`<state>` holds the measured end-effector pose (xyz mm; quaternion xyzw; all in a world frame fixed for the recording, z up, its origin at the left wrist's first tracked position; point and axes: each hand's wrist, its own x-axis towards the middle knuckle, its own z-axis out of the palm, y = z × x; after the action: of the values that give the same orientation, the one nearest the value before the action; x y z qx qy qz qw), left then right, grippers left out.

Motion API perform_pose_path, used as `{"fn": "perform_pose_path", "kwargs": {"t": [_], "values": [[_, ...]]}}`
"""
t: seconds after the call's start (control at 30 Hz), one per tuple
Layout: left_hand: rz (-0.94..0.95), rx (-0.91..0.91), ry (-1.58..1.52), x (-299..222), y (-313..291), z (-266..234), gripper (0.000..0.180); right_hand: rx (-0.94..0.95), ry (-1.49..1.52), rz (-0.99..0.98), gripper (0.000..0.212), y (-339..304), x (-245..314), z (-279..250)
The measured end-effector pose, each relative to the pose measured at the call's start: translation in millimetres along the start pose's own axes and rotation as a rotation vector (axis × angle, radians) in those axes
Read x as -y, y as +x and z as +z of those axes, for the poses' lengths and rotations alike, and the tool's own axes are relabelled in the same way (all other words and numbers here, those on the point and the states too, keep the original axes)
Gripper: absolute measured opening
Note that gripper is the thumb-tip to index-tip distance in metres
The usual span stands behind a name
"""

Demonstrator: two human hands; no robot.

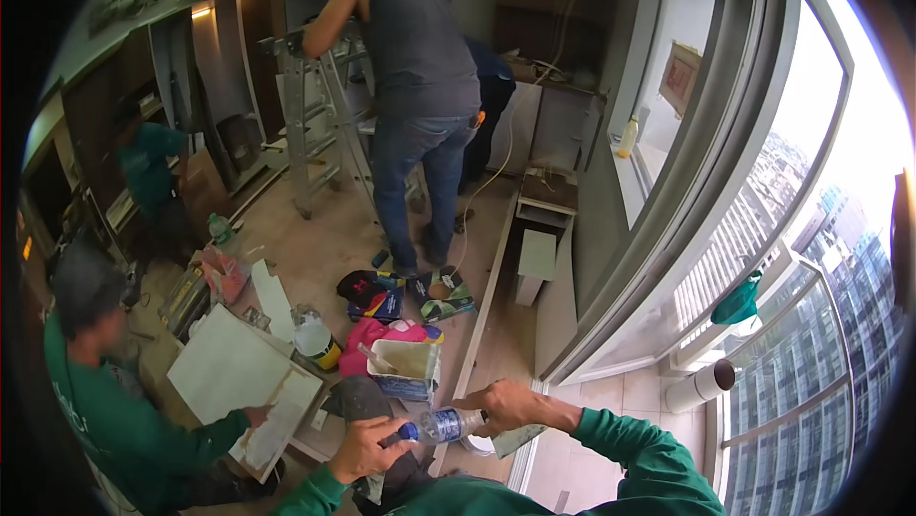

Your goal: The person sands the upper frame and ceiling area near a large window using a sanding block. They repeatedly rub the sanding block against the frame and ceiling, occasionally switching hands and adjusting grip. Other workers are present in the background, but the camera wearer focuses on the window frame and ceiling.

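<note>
1. At six o'clock, near the lower rim, a clear plastic bottle (446, 426) with a blue label and a blue cap (408, 431) is held on its side between two bare hands.
2. Toward seven o'clock, the cap end is pinched by the curled fingers of the left hand (361, 449).
3. Toward half past five, the other end is clasped by the right hand (509, 406); the hands are separated by the bottle.
4. Between six and seven o'clock, beyond the bottle, a rectangular tub (408, 388) is seen; a pink cloth (358, 349) is bunched beside it, and a bucket (320, 344) is placed near eight.
5. At eight o'clock, farther out, a co-worker's hand (258, 416) is held at a white panel (210, 354); contact cannot be told.
6. At twelve o'clock, a person in a grey sleeveless top (420, 48) is seen beside a stepladder (296, 115).
7. At four o'clock, a white cylinder (697, 390) is stood on pale tiles (634, 392).
</note>
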<state>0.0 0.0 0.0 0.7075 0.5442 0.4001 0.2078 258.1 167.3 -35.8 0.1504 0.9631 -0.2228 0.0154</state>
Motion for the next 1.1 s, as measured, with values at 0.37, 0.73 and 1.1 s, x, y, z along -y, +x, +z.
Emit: {"fn": "perform_pose_path", "kwargs": {"t": [0.37,0.73,1.1], "values": [[-0.722,0.060,-0.420,17,-8,-6,0.025,-0.120,-0.287,0.056,0.064,11,43,-10],[0.020,0.077,0.108,-42,-9,-20,0.035,-0.167,-0.020,-0.086,0.068,-4,30,-9],[-0.247,-0.141,-0.111,-49,-8,-30,0.031,-0.111,0.087,0.056,0.061,14,64,-30]]}}
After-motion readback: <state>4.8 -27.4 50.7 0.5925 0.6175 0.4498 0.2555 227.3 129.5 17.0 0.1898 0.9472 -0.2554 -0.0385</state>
